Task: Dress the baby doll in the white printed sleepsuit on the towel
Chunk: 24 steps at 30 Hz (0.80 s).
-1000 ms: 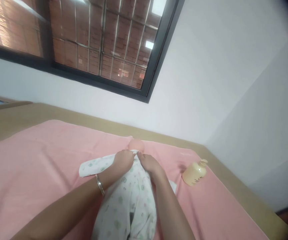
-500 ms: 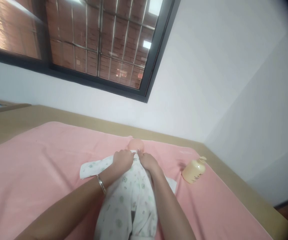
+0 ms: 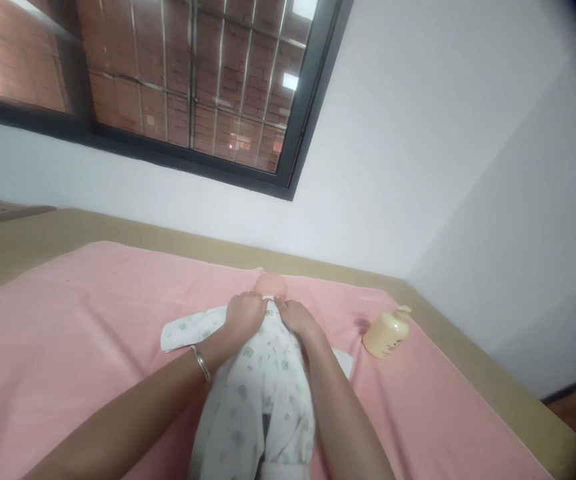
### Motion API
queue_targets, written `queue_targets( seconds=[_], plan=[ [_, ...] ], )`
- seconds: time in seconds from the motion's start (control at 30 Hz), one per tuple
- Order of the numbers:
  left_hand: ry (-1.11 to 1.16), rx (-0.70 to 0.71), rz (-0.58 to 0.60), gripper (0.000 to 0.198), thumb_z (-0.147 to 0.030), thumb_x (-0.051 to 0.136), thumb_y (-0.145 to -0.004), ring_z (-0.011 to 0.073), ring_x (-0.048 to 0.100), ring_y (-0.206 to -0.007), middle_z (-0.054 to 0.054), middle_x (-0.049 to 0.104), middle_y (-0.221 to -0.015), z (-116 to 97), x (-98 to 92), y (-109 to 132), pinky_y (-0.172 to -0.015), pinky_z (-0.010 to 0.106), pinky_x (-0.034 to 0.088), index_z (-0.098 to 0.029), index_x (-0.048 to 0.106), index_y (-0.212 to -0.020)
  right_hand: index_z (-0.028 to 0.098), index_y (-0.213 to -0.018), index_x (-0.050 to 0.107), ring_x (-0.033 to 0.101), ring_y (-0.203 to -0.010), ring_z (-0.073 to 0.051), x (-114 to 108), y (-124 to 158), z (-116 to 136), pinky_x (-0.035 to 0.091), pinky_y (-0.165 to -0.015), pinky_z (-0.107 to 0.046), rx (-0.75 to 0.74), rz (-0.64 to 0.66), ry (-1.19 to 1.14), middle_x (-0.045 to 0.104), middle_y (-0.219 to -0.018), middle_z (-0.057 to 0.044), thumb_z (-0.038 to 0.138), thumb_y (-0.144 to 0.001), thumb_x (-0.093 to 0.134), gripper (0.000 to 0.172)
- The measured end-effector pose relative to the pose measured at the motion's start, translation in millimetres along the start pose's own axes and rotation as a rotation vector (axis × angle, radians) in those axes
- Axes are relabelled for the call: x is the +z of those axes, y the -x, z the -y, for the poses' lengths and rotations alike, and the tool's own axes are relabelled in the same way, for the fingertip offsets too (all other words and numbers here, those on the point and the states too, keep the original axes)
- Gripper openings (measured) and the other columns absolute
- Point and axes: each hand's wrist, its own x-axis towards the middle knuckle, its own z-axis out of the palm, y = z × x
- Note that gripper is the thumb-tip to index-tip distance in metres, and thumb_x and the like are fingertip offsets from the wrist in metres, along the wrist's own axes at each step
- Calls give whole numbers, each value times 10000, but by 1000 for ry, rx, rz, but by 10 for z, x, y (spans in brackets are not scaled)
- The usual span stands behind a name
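Note:
A white baby outfit (image 3: 263,373) with a small green print lies spread on a pink blanket (image 3: 118,293), its legs toward me and one sleeve out to each side. Just beyond its neckline shows the rounded, skin-coloured head of what looks like a doll (image 3: 271,284); its body is hidden by the cloth. My left hand (image 3: 247,313) is closed on the collar from the left. From the right, my right hand (image 3: 294,316) pinches the same collar edge. Both hands are close together near the head, knuckles up.
A pale yellow bottle (image 3: 386,333) with dark lettering stands tilted in view on the blanket to the right. Behind the blanket runs a tan padded edge (image 3: 208,245) against the white wall (image 3: 368,167). A dark-framed window (image 3: 193,153) is above.
The view has shifted slightly, so everything sits a little higher in the picture. Both hands keep their hold on the collar, with almost no movement against the outfit.

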Motion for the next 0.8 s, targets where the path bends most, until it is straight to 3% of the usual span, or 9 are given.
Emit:
queue_targets(
  seconds=[0.2, 0.4, 0.5, 0.7, 0.8],
  plan=[
    [157, -54, 155, 555, -472, 193, -910, 251, 616, -858, 131, 672, -932, 145, -6, -49, -711, 330, 423, -160, 651, -893, 150, -1038, 661, 589, -960, -275, -83, 222, 189, 420, -808, -360, -115, -42, 32, 645, -1033, -153, 583, -926, 68, 743],
    [-67, 3, 63, 530, -421, 207, -912, 267, 614, -817, 141, 661, -866, -15, -64, 49, -724, 364, 417, -129, 646, -861, 87, -1075, 641, 574, -1009, -293, -35, 72, 74, 410, -842, -376, 9, -22, 59, 618, -1086, -195, 529, -937, 83, 725],
    [-73, 18, 69, 499, -417, 229, -901, 273, 612, -840, 147, 659, -905, -52, -105, 80, -741, 381, 418, -129, 637, -913, 60, -1095, 632, 576, -1014, -284, -34, 22, 10, 411, -848, -364, 28, 4, 32, 614, -1096, -205, 505, -942, 86, 722],
    [174, -90, 287, 575, -552, 223, -866, 283, 598, -958, 132, 650, -1062, 103, -159, -45, -763, 364, 426, -174, 628, -1020, 118, -1024, 660, 591, -954, -293, -53, 203, 197, 396, -853, -389, -86, -78, 103, 649, -1003, -176, 570, -924, 88, 736],
    [165, -98, 288, 595, -558, 199, -862, 284, 589, -980, 131, 645, -1077, 100, -171, -50, -792, 378, 417, -182, 621, -1047, 108, -1039, 652, 587, -972, -290, -61, 186, 184, 407, -847, -382, -66, -73, 59, 640, -1038, -178, 563, -926, 111, 715]
  ],
)
